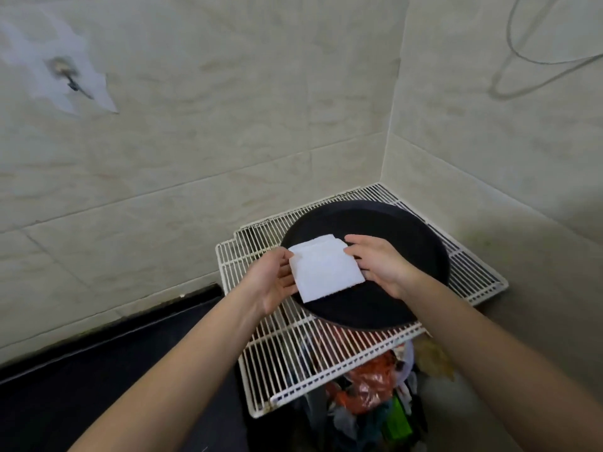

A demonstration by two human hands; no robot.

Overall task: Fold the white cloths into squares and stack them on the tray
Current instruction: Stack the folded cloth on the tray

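- Head view, looking down along two bare forearms into a corner of beige tiled wall (228,141).
- Held between both hands: a folded white square cloth (326,272), lying roughly flat over the near-left part of a round, shallow black tray (401,230); layers slightly offset at the far edge; resting on the tray floor or just above it, cannot tell.
- Left hand (274,282): clamped on the cloth's left edge; thumb on top, fingers underneath.
- Right hand (378,262): gripping the cloth's right edge; fingers curled onto it, back of the hand upward.
- Under the tray: a white wire rack (313,363), pushed into the wall corner; tray sitting on its far half.
- Beneath the rack: a heap of orange, green and mixed-colour scraps (375,396), partly hidden by the wires; container not clear enough to tell.
- Left of the rack: a black desk (98,380), running along the foot of the wall.
- High on the left wall: a ragged pale patch with a small dark fixture (70,81); blurred.
- High on the right wall: a thin grey cable (522,57), hanging in a loose loop.
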